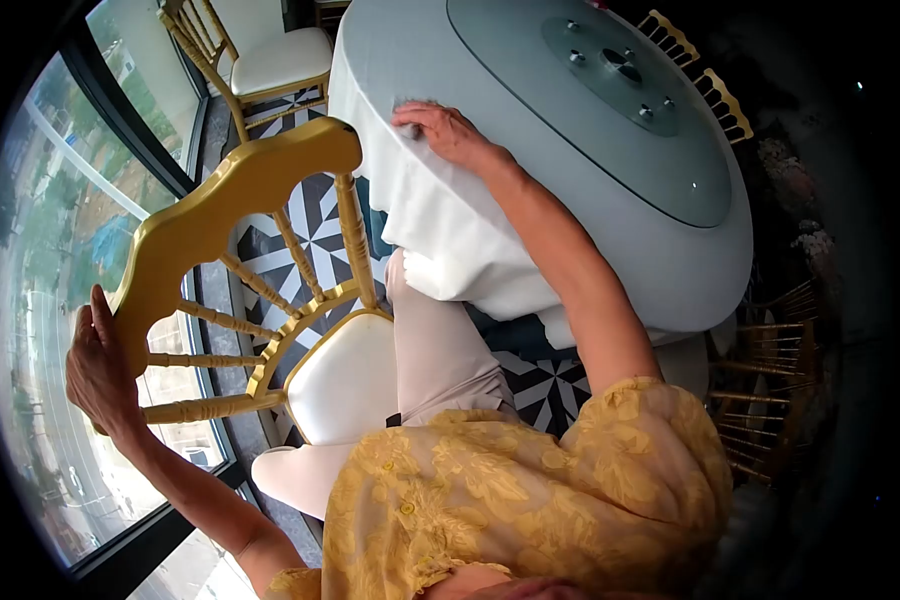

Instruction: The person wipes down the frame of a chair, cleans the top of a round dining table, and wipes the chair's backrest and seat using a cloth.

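Observation:
My left hand (102,368) is closed around the outer side of a gold chair's backrest (235,190). The chair has turned spindles and a white padded seat (342,385), which lies close against my legs. At the edge of the round table, my right hand (448,133) rests with its fingers curled on a small grey cloth (408,118), partly hidden and blurred. Under that hand, a white tablecloth (440,215) hangs in folds over the table's side.
A large glass turntable (610,110) sits on the table. Another gold chair (275,62) stands beyond, by the window (70,200). More gold chairs (770,390) line the dark right side. The floor (315,225) has a black, white and grey pattern.

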The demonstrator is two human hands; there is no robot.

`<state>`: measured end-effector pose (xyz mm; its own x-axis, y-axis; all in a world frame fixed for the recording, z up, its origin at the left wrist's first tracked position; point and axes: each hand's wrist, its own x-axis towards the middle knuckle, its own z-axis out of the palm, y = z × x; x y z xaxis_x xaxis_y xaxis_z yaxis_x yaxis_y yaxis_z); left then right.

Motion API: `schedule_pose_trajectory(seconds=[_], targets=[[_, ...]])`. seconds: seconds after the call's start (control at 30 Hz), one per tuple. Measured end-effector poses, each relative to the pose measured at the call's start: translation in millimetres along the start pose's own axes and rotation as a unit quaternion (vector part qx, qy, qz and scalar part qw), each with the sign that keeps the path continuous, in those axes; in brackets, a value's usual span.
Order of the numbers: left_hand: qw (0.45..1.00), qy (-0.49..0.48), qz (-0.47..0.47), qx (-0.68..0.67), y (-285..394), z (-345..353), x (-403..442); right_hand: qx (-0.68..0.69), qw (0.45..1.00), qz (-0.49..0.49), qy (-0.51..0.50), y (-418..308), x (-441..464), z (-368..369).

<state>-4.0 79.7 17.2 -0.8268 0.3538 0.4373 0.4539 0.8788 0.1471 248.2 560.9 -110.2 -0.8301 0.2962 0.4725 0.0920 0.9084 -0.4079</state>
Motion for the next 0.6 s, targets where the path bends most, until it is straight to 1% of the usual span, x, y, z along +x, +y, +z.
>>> schedule_pose_trajectory(seconds=[0.03, 0.07, 0.1, 0.13, 0.17, 0.2, 0.23, 0.27, 0.3, 0.33, 0.4, 0.47, 0.53, 0.6], targets=[[1.0, 0.001, 0.002, -0.006, 0, 1, 0, -0.08, 0.995, 0.01, 0.057, -12, -10, -31], [1.0, -0.002, 0.0, 0.002, -1, 2, 1, -0.092, 0.987, 0.04, 0.124, -12, -24, -62], [1.0, -0.007, -0.002, 0.012, -2, 2, 1, -0.127, 0.972, 0.061, 0.19, 8, -41, -93], [1.0, 0.005, 0.008, 0.015, -2, 1, 0, -0.181, 0.95, 0.117, 0.227, 16, -66, -127], [1.0, 0.004, 0.011, 0.013, -2, 2, 0, -0.223, 0.917, 0.218, 0.249, 29, -95, -157], [1.0, 0.015, 0.011, 0.018, -2, 4, -1, -0.271, 0.888, 0.265, 0.26, 60, -137, -184], [0.999, 0.025, 0.01, 0.024, -2, 6, 0, -0.313, 0.848, 0.353, 0.241, 88, -180, -208], [1.0, 0.009, -0.002, 0.015, -2, 6, 1, -0.297, 0.826, 0.438, 0.193, 132, -238, -228], [1.0, 0.009, -0.002, 0.011, -3, 7, 1, -0.277, 0.796, 0.519, 0.144, 161, -272, -240], [1.0, 0.009, -0.007, 0.009, -2, 8, 1, -0.279, 0.795, 0.518, 0.145, 155, -269, -238], [1.0, 0.005, -0.018, 0.011, -8, 13, 3, -0.384, 0.738, 0.554, 0.046, 144, -261, -222], [1.0, 0.008, -0.022, 0.011, -2, 11, 4, -0.311, 0.775, 0.549, 0.018, 124, -210, -207], [0.999, 0.009, -0.035, 0.013, -2, 10, 4, -0.309, 0.806, 0.505, 0.012, 111, -149, -175], [0.999, 0.024, -0.029, 0.004, -6, 14, 4, -0.282, 0.842, 0.459, 0.034, 126, -98, -141]])
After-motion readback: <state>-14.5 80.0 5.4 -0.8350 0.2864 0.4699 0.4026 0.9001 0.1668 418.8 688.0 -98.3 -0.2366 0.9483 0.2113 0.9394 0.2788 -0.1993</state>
